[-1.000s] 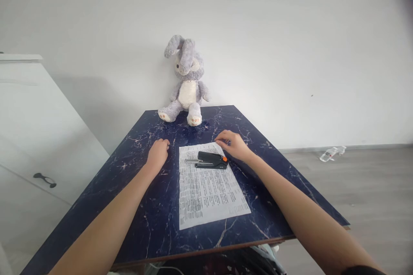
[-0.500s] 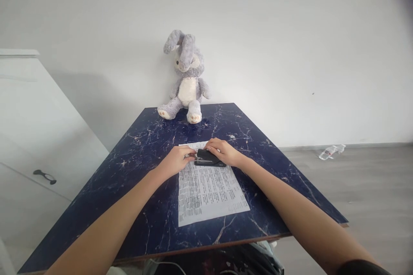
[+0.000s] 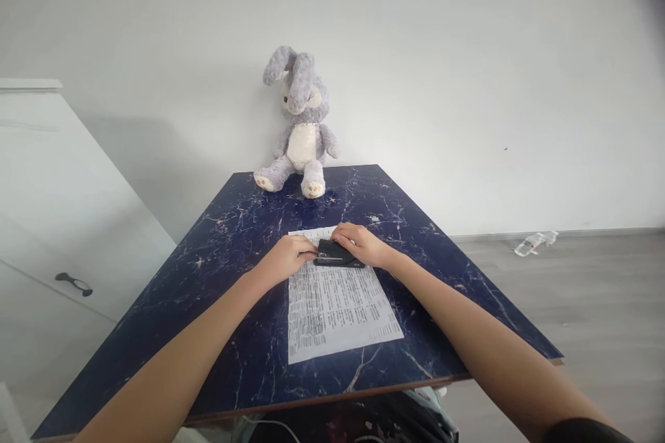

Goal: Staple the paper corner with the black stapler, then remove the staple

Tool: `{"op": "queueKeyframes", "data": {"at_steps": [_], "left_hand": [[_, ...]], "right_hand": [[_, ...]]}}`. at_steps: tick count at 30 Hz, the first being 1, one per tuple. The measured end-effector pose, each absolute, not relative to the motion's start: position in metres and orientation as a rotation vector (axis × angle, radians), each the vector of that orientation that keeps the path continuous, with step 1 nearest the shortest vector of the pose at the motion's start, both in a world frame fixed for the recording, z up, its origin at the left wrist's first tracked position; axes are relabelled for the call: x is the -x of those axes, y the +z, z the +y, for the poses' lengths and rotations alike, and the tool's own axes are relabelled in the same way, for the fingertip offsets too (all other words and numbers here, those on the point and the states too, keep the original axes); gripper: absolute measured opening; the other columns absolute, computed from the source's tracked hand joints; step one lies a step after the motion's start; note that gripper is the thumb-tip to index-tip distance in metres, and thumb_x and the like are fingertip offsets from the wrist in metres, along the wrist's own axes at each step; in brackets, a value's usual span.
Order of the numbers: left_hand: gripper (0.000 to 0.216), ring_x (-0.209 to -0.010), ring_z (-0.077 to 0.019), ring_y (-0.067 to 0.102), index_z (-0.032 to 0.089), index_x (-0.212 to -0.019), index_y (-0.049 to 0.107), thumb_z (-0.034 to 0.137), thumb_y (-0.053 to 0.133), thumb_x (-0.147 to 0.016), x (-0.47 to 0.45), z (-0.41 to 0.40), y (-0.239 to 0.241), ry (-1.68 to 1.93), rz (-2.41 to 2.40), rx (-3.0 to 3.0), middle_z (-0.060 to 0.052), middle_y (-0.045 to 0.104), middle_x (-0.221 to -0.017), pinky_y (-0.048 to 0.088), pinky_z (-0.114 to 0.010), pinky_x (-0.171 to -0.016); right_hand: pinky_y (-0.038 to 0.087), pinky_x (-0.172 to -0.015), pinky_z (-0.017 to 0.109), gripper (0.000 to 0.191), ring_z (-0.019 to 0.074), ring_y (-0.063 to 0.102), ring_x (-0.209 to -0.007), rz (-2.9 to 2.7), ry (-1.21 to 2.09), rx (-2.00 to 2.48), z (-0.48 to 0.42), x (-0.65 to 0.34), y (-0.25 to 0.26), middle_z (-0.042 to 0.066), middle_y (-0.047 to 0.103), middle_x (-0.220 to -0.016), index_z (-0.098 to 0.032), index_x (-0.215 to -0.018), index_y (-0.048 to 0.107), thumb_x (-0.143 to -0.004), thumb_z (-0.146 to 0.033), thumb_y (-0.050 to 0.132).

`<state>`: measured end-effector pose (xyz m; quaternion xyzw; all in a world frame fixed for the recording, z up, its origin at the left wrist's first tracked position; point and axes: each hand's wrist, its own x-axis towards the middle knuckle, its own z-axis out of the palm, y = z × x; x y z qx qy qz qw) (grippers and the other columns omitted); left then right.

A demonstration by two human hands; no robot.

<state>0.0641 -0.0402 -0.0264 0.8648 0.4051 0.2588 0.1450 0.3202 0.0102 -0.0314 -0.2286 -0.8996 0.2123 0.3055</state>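
Head view: onlooker's record of two bare hands at a table point(image 3: 249, 374) with a dark blue, white-veined top.

Stapler point(image 3: 331, 254): black, just below centre frame, lying on the upper part of a printed sheet point(image 3: 343, 315); its left end shows a strip of metal.

Right hand point(image 3: 359, 244): coming in from lower right, fingers curled over the stapler's top and right part, thumb on the near side; gripping it. Black sleeve point(image 3: 582, 430) at the lower right edge.

Left hand point(image 3: 289, 257): coming in from lower left, over the sheet's upper left edge. Thumb and fingers drawn together, tips at the stapler's left end; I cannot tell whether they grip the metal or only press on it.

Surroundings: grey plush rabbit point(image 3: 302, 145) seated on the far edge of the top, upper middle of frame, in front of a pale wall point(image 3: 467, 83). White cabinet point(image 3: 62, 187) at left, with a dark handle point(image 3: 73, 284). Clear plastic item point(image 3: 530, 243) on grey floor point(image 3: 597, 297), right of frame. Pale cable point(image 3: 270, 423) below the table's near edge, bottom of frame.
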Motion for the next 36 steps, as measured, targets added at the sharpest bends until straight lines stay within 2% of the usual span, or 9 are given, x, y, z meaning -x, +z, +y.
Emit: {"op": "queueKeyframes", "data": {"at_steps": [5,8,12,17,21,26,29,33,36], "left_hand": [[0.025,-0.105,-0.0229,0.072,0.03,-0.112,0.08,0.026,0.06,-0.098,-0.043,-0.037,-0.019,0.568,1.07,-2.465,-0.005,0.078,-0.113,0.053,-0.038,-0.099],[0.031,-0.118,-0.0236,0.069,0.034,-0.122,0.076,0.025,0.061,-0.096,-0.022,-0.029,-0.02,0.489,1.025,-2.352,-0.002,0.074,-0.127,0.052,-0.039,-0.105],[0.03,-0.109,-0.0242,0.073,0.03,-0.119,0.078,0.025,0.064,-0.092,-0.017,-0.023,-0.027,0.556,1.089,-2.274,-0.003,0.078,-0.118,0.054,-0.039,-0.101],[0.041,-0.11,-0.0242,0.07,0.026,-0.128,0.07,0.022,0.072,-0.087,-0.045,-0.027,-0.037,0.842,1.203,-2.381,-0.003,0.078,-0.117,0.051,-0.039,-0.104],[0.032,-0.108,-0.0231,0.069,0.025,-0.122,0.068,0.021,0.068,-0.09,-0.058,-0.031,-0.035,0.913,1.204,-2.428,-0.003,0.077,-0.115,0.051,-0.037,-0.1],[0.018,-0.103,-0.0232,0.069,0.024,-0.108,0.069,0.035,0.066,-0.094,-0.057,-0.032,-0.027,1.029,1.33,-2.326,-0.004,0.076,-0.108,0.051,-0.038,-0.098],[0.029,-0.115,-0.0259,0.066,0.023,-0.121,0.066,0.041,0.056,-0.1,-0.055,-0.03,-0.035,0.961,1.413,-2.367,-0.008,0.072,-0.121,0.049,-0.042,-0.103],[0.055,-0.147,-0.0367,0.04,0.024,-0.148,0.051,0.05,0.056,-0.1,-0.052,-0.027,-0.052,0.668,1.549,-2.479,-0.015,0.048,-0.156,0.033,-0.057,-0.118],[0.049,-0.145,-0.0384,0.04,0.031,-0.149,0.051,0.046,0.051,-0.102,-0.05,-0.026,-0.056,0.5,1.55,-2.496,-0.013,0.047,-0.155,0.031,-0.062,-0.117]], "right_hand": [[0.049,-0.089,0.037,0.042,0.0219,0.062,-0.093,-2.423,0.574,0.572,0.009,-0.323,-0.028,0.008,0.068,-0.096,-0.02,-0.094,0.068,-0.11,-0.045,0.038],[0.048,-0.078,0.033,0.032,0.0202,0.061,-0.084,-2.515,0.565,0.521,0.007,-0.327,-0.023,0.006,0.066,-0.09,-0.019,-0.093,0.067,-0.102,-0.048,0.057],[0.045,-0.068,0.029,0.026,0.0168,0.058,-0.073,-2.52,0.595,0.517,0.004,-0.327,-0.024,0.003,0.064,-0.086,-0.018,-0.093,0.066,-0.096,-0.044,0.067],[0.048,-0.074,0.031,0.028,0.0189,0.062,-0.08,-2.416,0.716,0.451,-0.005,-0.314,-0.032,0.005,0.068,-0.091,-0.018,-0.101,0.067,-0.098,-0.046,0.064],[0.046,-0.071,0.03,0.031,0.0187,0.061,-0.078,-2.335,0.736,0.453,-0.01,-0.308,-0.03,0.005,0.067,-0.089,-0.018,-0.102,0.066,-0.097,-0.049,0.064],[0.04,-0.063,0.028,0.034,0.0162,0.055,-0.07,-2.277,0.622,0.607,-0.003,-0.314,-0.02,0.003,0.061,-0.082,-0.018,-0.091,0.062,-0.097,-0.052,0.063],[0.037,-0.063,0.028,0.035,0.0155,0.054,-0.069,-2.316,0.522,0.688,0.004,-0.325,-0.017,0.002,0.06,-0.081,-0.018,-0.086,0.059,-0.097,-0.051,0.062],[0.034,-0.062,0.028,0.032,0.0151,0.053,-0.066,-2.368,0.42,0.888,0.018,-0.35,-0.011,0.001,0.061,-0.077,-0.019,-0.082,0.058,-0.096,-0.047,0.062],[0.034,-0.06,0.03,0.029,0.0163,0.054,-0.066,-2.352,0.316,1.088,0.029,-0.372,-0.007,0.004,0.064,-0.08,-0.018,-0.082,0.059,-0.095,-0.044,0.062]]}}
